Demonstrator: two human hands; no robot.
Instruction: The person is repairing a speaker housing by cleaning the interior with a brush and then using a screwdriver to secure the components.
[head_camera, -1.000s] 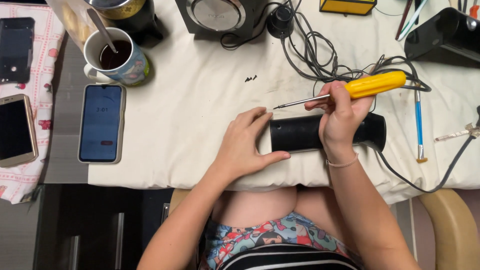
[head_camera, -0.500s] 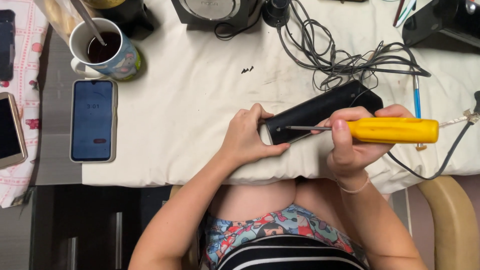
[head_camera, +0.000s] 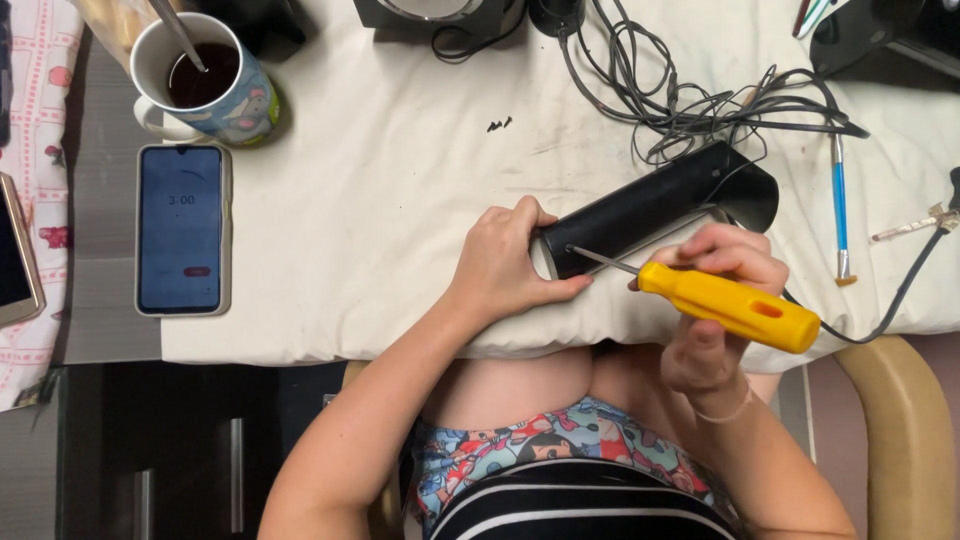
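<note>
The black cylinder (head_camera: 650, 210) lay near the bench's (head_camera: 400, 200) near edge. My left hand (head_camera: 505, 262) wrapped its left end; my right hand (head_camera: 715, 300) gripped the yellow screwdriver (head_camera: 725, 305), tip against that end. Phone (head_camera: 181, 229) lay far left.

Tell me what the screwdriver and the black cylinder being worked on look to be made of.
Screwdriver: glossy yellow handle, likely moulded plastic; thin grey shaft with a metallic glint, probably steel. Black cylinder: smooth matte dark shell with a soft sheen along its length, probably plastic, though painted metal can't be ruled out.
</note>
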